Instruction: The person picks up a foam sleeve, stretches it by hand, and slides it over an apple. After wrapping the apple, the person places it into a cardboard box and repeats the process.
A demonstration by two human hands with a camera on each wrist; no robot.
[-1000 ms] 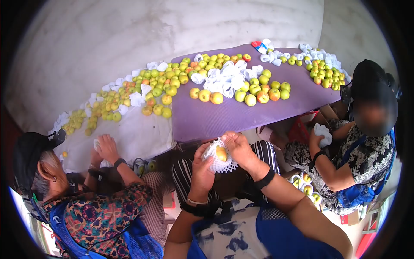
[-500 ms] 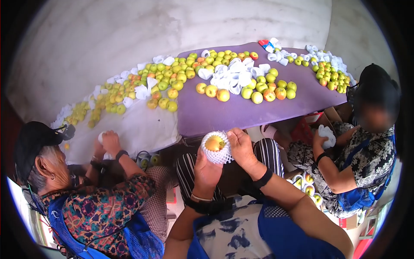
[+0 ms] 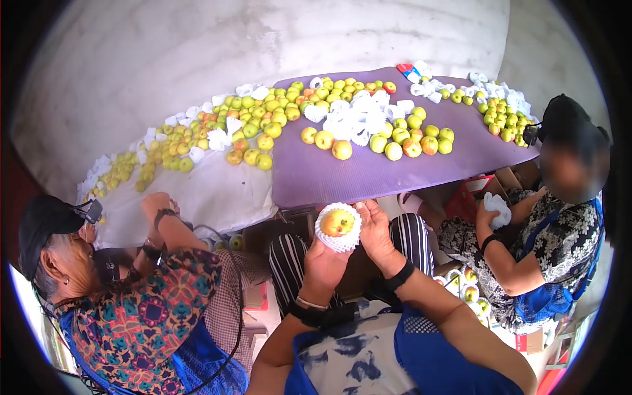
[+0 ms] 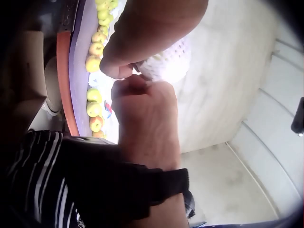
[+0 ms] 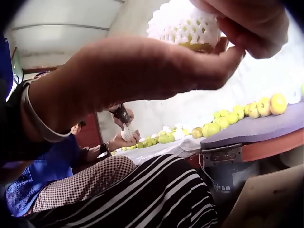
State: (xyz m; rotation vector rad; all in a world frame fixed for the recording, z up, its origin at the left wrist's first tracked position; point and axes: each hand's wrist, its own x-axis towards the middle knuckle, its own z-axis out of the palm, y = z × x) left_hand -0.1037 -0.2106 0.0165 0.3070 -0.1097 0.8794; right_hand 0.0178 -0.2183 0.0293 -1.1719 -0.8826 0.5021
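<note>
A yellow-red apple (image 3: pixel 338 223) sits inside a white foam net (image 3: pixel 345 246), its upper face bare within the net's opening. From below, my left hand (image 3: pixel 325 266) cradles it, the fingers curled round its side. My right hand (image 3: pixel 378 232) is at the net's right edge, thumb and fingertips pinched together there. In the right wrist view the netted apple (image 5: pixel 202 46) lies over the left palm, with the right fingers (image 5: pixel 259 28) against the net. The left wrist view has the right hand (image 4: pixel 147 114) curled close to the left thumb (image 4: pixel 152 31).
Ahead stands a purple-topped table (image 3: pixel 309 178) with loose apples (image 3: pixel 411 146) and a heap of foam nets (image 3: pixel 355 118). A white cloth (image 3: pixel 243 197) spreads leftward under more apples. One person (image 3: pixel 131 289) sits at left, another (image 3: pixel 533 243) at right near netted apples (image 3: pixel 471 293).
The net has gone from loosely draped to snug round the apple, whose bare face has turned upward. The person at left has moved their hands; the whole view has shifted slightly.
</note>
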